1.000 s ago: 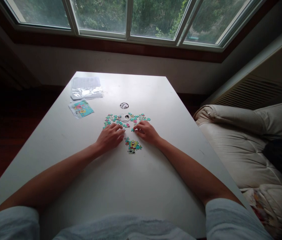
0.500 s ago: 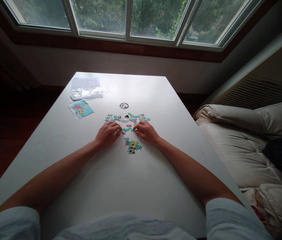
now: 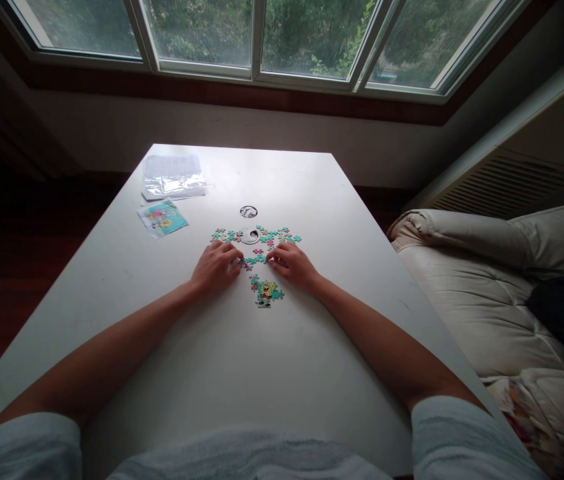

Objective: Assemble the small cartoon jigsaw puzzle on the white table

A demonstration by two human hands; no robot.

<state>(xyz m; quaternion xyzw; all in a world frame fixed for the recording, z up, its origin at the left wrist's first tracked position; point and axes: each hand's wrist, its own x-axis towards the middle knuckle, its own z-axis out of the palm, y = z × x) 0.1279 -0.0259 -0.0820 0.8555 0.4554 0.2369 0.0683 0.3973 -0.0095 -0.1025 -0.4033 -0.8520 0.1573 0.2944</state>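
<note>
My left hand (image 3: 218, 265) rests on the white table with its fingers curled. Its thumb and fingertips close on the left end of a short strip of teal and pink jigsaw puzzle pieces (image 3: 255, 259). At the strip's right end, my right hand (image 3: 292, 265) is bent the same way, fingertips pinched at a piece. The fingers partly hide what each hand grips. Nearer to me lies a joined puzzle section (image 3: 266, 292) with a yellow cartoon figure. Beyond the hands, loose puzzle pieces (image 3: 282, 235) spread on both sides of a round disc-like object (image 3: 250, 235).
A small round shiny object (image 3: 249, 211) lies farther back on the table (image 3: 252, 380). At the back left are a picture card (image 3: 163, 219) and papers in a clear plastic sleeve (image 3: 173, 177). A cushioned cream seat (image 3: 467, 300) stands right of the table, below the window.
Both hands stay at the strip of puzzle pieces, with barely any finger movement. The other things on the table keep their places.
</note>
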